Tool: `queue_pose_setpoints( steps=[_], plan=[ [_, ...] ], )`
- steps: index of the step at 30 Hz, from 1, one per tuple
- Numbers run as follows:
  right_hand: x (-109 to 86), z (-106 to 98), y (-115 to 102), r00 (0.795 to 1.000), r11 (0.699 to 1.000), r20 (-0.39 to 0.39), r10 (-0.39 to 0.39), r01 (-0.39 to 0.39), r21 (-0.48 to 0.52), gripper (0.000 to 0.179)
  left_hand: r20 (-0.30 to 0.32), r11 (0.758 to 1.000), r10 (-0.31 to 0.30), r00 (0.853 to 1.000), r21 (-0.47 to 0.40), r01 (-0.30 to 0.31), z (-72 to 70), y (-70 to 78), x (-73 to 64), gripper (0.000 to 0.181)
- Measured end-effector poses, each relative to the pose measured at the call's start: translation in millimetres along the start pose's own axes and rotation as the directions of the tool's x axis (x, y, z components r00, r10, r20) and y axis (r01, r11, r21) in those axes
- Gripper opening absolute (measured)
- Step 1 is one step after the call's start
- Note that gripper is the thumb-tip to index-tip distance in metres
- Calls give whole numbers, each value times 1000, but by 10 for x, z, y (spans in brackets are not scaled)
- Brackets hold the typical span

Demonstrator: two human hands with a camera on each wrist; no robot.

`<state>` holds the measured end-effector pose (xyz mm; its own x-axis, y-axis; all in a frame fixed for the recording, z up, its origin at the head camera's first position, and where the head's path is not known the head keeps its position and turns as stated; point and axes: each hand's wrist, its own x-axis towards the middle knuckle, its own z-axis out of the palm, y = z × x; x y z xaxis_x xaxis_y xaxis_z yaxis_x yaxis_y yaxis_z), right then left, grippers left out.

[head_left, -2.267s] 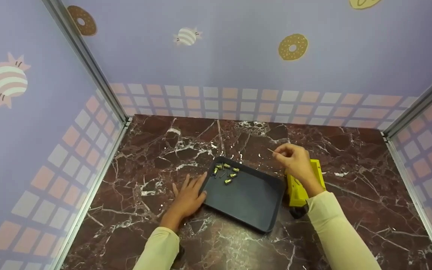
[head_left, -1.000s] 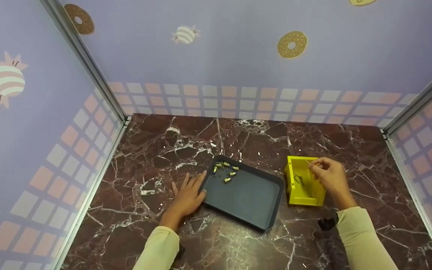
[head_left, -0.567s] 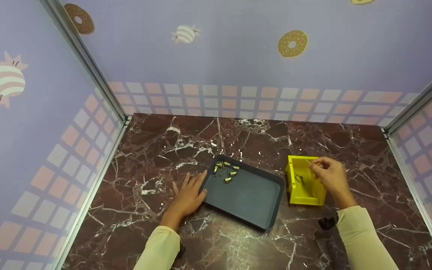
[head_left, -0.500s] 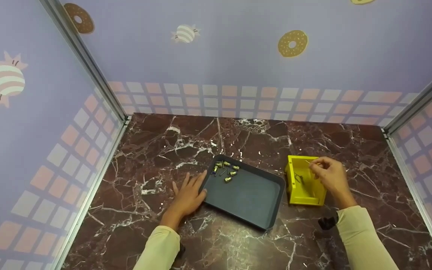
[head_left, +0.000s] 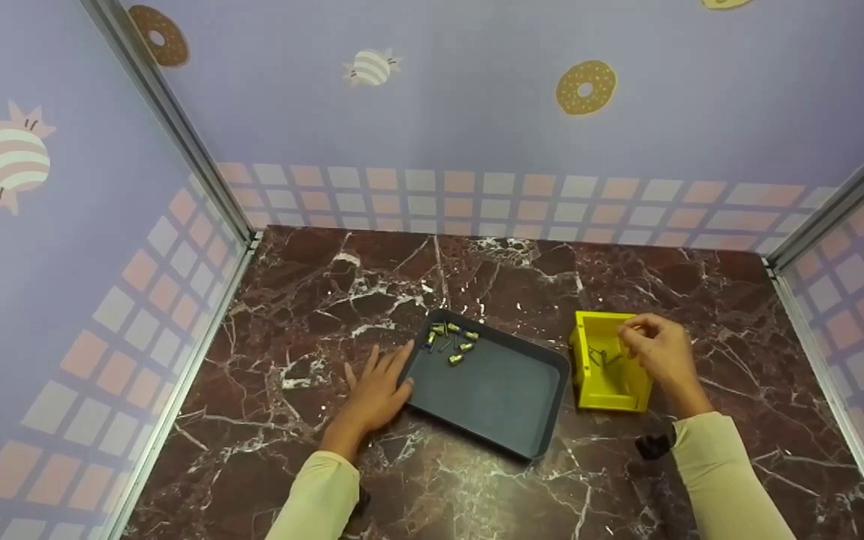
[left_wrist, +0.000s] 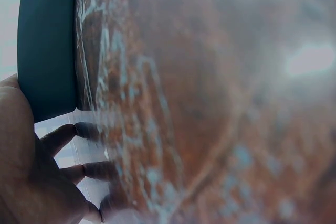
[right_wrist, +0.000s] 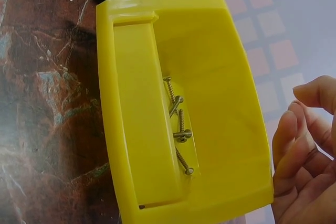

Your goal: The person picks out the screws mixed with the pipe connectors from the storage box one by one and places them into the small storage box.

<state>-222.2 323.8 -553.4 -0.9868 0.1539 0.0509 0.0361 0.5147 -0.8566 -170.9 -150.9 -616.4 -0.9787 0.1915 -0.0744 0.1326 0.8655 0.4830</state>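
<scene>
My right hand point(head_left: 658, 352) hangs by the yellow bin point(head_left: 612, 403), fingers loosely curled, gripping nothing: the screw point(head_left: 613, 360) pinched a moment ago now lies inside among others, one more binned. My left hand point(head_left: 374, 395), fingers spread, touches the dark tray point(head_left: 492, 405) of small yellow pieces point(head_left: 455, 360).

- Table point(head_left: 372, 277): dark maroon, marbled with white veins
- Tray point(head_left: 496, 397): dark grey
- Small pieces point(head_left: 455, 360) in the tray: yellow and dark
- Bin point(head_left: 612, 402), right: bright yellow
- Screws point(right_wrist: 182, 134) in it: dull metallic grey
- Far wall point(head_left: 477, 112): lavender, with pink and white checks
- Sleeves point(head_left: 312, 495): pale cream
</scene>
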Motion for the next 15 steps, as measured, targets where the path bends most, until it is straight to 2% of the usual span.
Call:
queue_pose_setpoints(
  steps=[7,15],
  plan=[
    [34,77,-76,998,998,27,-59,58,36,18,10,1000,-6,1000,0,6,-22,6,-1,65],
    [40,333,-226,994,993,53,-93,89,77,12,10,1000,-1,1000,-6,1,-22,16,-1,65]
  ],
)
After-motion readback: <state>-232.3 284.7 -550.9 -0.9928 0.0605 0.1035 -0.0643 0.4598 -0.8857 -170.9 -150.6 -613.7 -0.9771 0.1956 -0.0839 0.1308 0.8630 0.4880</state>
